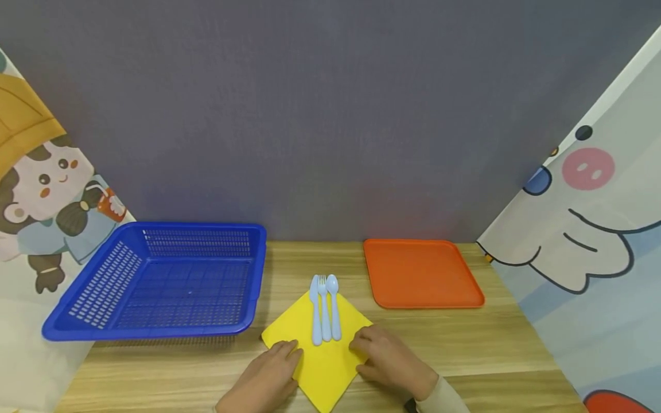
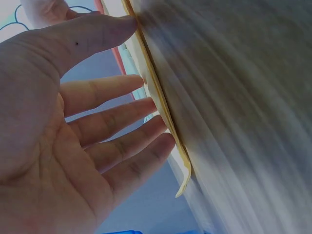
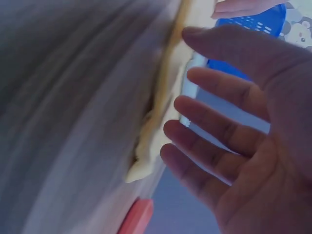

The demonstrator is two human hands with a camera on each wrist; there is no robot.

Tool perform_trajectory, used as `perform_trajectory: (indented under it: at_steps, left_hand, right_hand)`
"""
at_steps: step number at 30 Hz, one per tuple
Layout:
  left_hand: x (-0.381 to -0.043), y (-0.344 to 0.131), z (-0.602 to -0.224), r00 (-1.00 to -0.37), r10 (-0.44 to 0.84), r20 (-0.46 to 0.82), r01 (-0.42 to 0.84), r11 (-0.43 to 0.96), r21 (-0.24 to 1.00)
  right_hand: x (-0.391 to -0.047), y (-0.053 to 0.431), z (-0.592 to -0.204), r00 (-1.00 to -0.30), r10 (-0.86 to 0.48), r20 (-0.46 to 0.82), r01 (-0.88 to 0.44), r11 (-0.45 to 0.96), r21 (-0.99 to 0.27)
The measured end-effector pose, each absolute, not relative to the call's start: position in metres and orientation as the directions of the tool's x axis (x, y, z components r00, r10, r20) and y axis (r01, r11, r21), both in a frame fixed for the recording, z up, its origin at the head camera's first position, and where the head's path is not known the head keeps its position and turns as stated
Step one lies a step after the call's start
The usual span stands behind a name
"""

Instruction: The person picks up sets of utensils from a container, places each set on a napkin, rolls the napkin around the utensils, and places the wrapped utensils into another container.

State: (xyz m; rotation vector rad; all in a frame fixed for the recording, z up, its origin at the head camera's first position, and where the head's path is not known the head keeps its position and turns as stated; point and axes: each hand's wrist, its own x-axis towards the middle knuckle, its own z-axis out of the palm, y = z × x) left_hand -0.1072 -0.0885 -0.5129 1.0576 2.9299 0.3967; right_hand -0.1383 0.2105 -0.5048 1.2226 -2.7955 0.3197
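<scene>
A yellow napkin lies as a diamond on the wooden table, one corner toward me. On its upper half, side by side, are a light blue plastic knife, fork and spoon. My left hand rests its fingertips on the napkin's left edge. At the right edge, my right hand touches the cloth in the same way. Both wrist views show fairly straight fingers and fingers against the napkin, thumbs apart from them. Neither hand holds the cutlery.
A blue perforated basket stands at the left. To the right lies a flat orange tray. Behind them rises a grey panel, with cartoon-printed sheets at both sides. Wooden tabletop shows around the napkin.
</scene>
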Motion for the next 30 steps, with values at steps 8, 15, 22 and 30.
perform_trajectory:
  at_steps: [8, 15, 22, 30]
  left_hand:
    - [-0.108, -0.089, -0.514, -0.769, 0.632, 0.092, 0.635, 0.741, 0.217]
    - [-0.108, -0.089, -0.514, -0.770, 0.630, 0.098, 0.634, 0.739, 0.228]
    - [-0.108, -0.091, -0.514, -0.787, 0.611, 0.083, 0.607, 0.745, 0.275]
    - [-0.113, -0.091, -0.509, -0.787, 0.609, 0.099, 0.609, 0.740, 0.285]
  right_hand:
    - [-0.136, 0.214, -0.512, -0.687, -0.715, 0.130, -0.723, 0.655, -0.218]
    - [-0.138, 0.215, -0.518, -0.670, -0.713, 0.206, -0.742, 0.642, -0.191]
    - [-0.138, 0.212, -0.520, -0.686, -0.682, 0.252, -0.725, 0.666, -0.173]
    - [-0.140, 0.212, -0.520, -0.748, -0.633, 0.201, -0.664, 0.712, -0.230]
